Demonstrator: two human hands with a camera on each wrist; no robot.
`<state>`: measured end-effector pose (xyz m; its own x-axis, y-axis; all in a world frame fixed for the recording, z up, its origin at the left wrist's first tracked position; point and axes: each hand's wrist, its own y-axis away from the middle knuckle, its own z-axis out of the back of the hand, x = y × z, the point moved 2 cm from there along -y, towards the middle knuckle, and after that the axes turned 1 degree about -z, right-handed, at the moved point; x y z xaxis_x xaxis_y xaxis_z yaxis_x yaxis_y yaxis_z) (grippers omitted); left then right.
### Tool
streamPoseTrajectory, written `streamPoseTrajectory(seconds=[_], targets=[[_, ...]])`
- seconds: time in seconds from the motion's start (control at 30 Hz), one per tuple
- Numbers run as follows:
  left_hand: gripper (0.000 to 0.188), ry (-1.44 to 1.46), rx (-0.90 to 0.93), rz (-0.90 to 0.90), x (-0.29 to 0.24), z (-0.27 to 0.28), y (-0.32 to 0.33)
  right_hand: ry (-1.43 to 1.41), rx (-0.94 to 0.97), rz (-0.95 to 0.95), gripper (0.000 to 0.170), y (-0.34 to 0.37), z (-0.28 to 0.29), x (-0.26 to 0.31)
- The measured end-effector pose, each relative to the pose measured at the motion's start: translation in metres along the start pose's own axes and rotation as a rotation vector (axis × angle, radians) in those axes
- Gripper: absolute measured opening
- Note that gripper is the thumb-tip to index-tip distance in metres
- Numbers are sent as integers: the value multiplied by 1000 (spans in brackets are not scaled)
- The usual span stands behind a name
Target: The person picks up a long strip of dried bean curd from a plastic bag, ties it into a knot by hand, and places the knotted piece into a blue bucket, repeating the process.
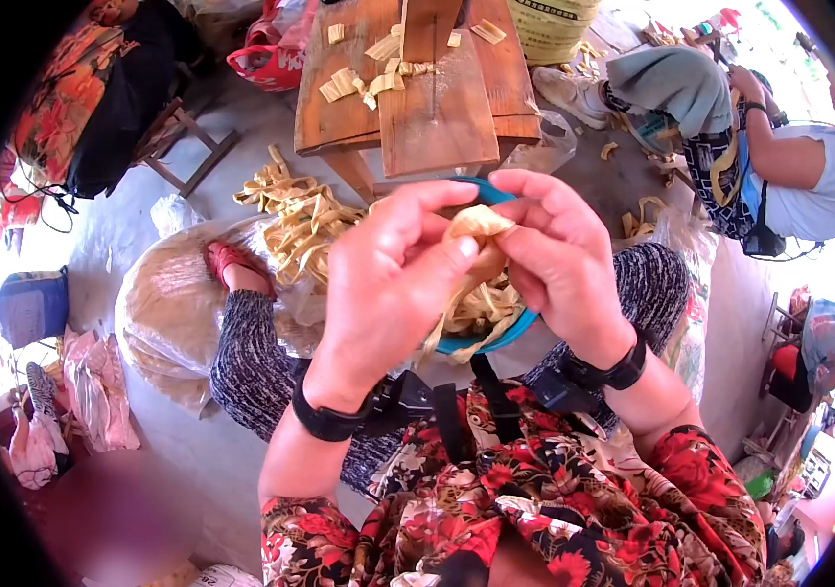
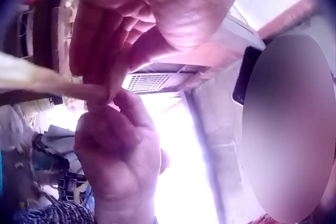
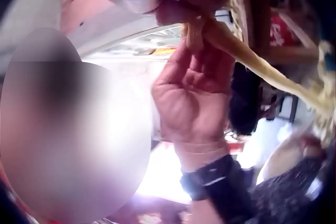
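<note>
Both hands meet above a blue basin (image 1: 525, 321) holding pale yellow strips (image 1: 484, 305). My left hand (image 1: 378, 279) pinches a folded pale strip (image 1: 479, 223) between thumb and fingers. From the other side my right hand (image 1: 564, 254) grips the same strip, its thumb and fingertips close to the left ones. In the left wrist view the strip (image 2: 47, 82) runs sideways into the joined fingertips. The right wrist view shows the strip (image 3: 257, 64) stretching from the fingers toward the lower right. Fingers partly hide the fold.
Ahead stands a wooden bench (image 1: 437, 117) with short cut pieces (image 1: 344, 84) on it. A heap of long strips (image 1: 300, 220) lies left of the basin, by a plastic-covered bundle (image 1: 168, 308). A seated person (image 1: 799, 176) is at the right, another (image 1: 75, 108) at the upper left.
</note>
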<state>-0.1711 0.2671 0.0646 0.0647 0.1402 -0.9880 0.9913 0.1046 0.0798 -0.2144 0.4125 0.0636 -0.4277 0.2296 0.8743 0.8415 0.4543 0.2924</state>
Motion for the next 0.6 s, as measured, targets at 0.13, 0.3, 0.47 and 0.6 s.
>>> streamPoseTrajectory(seconds=[0.13, 0.3, 0.47, 0.6], targets=[[23, 562, 97, 319, 8, 11, -4, -335, 240, -187, 37, 0, 4, -2], [21, 512, 396, 545, 12, 14, -1, 38, 230, -22, 38, 1, 2, 4], [25, 195, 226, 483, 7, 12, 1, 370, 106, 32, 18, 7, 7, 21], [19, 47, 179, 325, 4, 7, 7, 597, 222, 25, 26, 9, 3, 12]])
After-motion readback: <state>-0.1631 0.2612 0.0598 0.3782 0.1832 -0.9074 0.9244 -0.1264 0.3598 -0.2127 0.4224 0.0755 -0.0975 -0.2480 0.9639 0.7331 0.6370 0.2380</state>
